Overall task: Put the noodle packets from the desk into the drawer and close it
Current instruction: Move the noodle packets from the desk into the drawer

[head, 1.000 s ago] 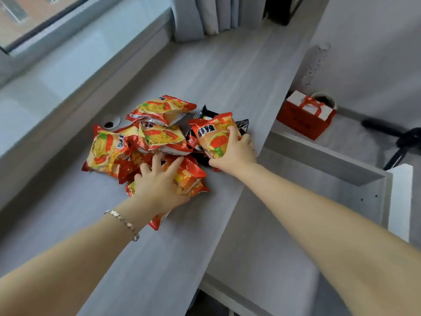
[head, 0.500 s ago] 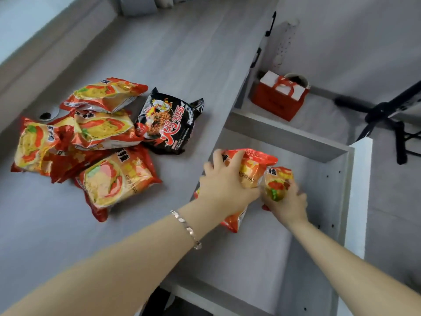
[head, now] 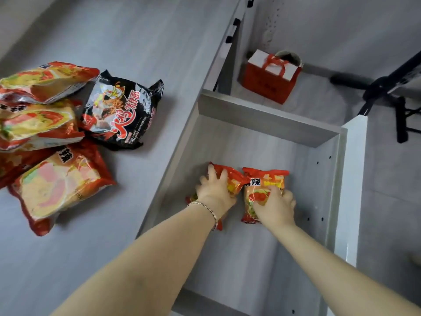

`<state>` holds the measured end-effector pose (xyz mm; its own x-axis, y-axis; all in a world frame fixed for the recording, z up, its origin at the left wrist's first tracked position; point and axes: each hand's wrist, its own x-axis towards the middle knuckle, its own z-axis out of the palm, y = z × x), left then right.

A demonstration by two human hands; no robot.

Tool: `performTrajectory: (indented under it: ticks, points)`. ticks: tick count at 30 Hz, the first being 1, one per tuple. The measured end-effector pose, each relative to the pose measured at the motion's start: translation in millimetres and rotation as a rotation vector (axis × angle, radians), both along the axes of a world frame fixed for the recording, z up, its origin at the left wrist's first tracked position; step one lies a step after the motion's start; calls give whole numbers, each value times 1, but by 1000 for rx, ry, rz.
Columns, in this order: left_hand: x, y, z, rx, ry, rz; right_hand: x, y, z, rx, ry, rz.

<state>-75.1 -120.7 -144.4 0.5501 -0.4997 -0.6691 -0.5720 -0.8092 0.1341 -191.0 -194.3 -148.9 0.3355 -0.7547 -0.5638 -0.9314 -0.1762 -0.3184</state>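
Observation:
The grey drawer [head: 268, 124] stands pulled open to the right of the desk. Two red-and-yellow noodle packets lie side by side on its floor. My left hand [head: 215, 192] lies on top of the left packet [head: 234, 181], fingers spread over it. My right hand [head: 275, 207] holds the lower part of the right packet [head: 264, 185]. On the desk [head: 148, 42] to the left lies a pile of several more red-and-yellow packets [head: 59, 185] and one black packet [head: 123, 110].
A red gift bag [head: 271, 78] with a white top stands on the floor beyond the drawer, a round container behind it. A black stand's legs [head: 387, 92] spread at the right. The drawer's white front panel [head: 350, 183] runs along its right side.
Both hands carried one packet each from the desk pile over the edge and down onto the drawer's floor. The view swung right, toward the drawer.

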Motion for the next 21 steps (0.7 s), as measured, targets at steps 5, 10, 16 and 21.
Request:
performTrajectory:
  ticks: [5, 10, 16, 21]
  points:
    - [35, 25, 67, -286, -187, -117, 52, 11, 53, -78, -246, 231]
    - [105, 95, 121, -561, -824, -149, 136, 44, 108, -113, -524, 527]
    - [173, 169, 142, 11, -672, -44, 207, 94, 114, -241, -310, 853]
    - [192, 181, 141, 55, -627, -125, 222, 108, 111, -362, -250, 857]
